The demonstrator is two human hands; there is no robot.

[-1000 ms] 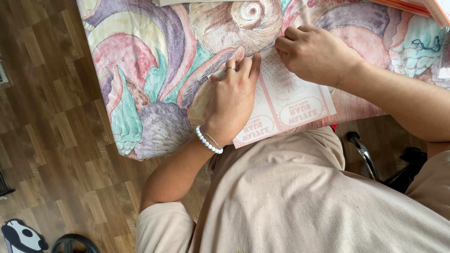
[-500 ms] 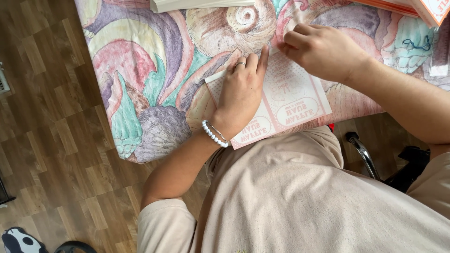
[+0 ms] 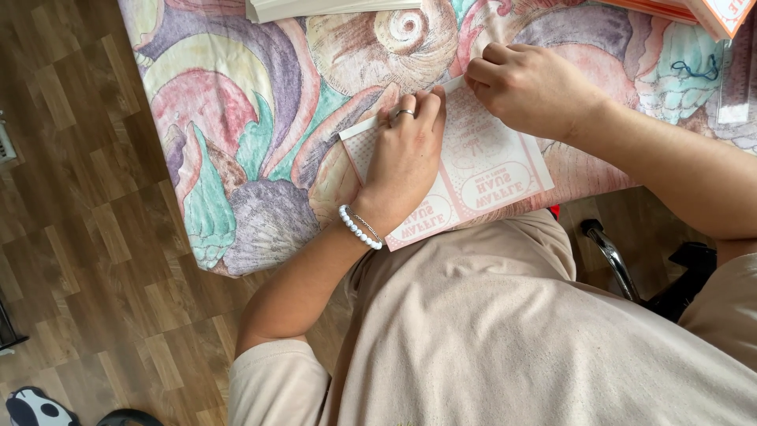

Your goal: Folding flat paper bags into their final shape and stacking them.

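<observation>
pink-and-white printed card [image 3: 489,170] lies flat under left hand [image 3: 406,158], right hand [image 3: 536,87].

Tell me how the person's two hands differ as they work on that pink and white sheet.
The left hand lies flat, palm down on the sheet; the right hand is curled, its fingers bent at the sheet's top edge. The left wears a ring and a white bead bracelet; the right shows neither. Both touch the same sheet on the shell-patterned cloth.

Left hand [image 3: 406,154] has slid up the printed sheet [image 3: 489,170].
</observation>
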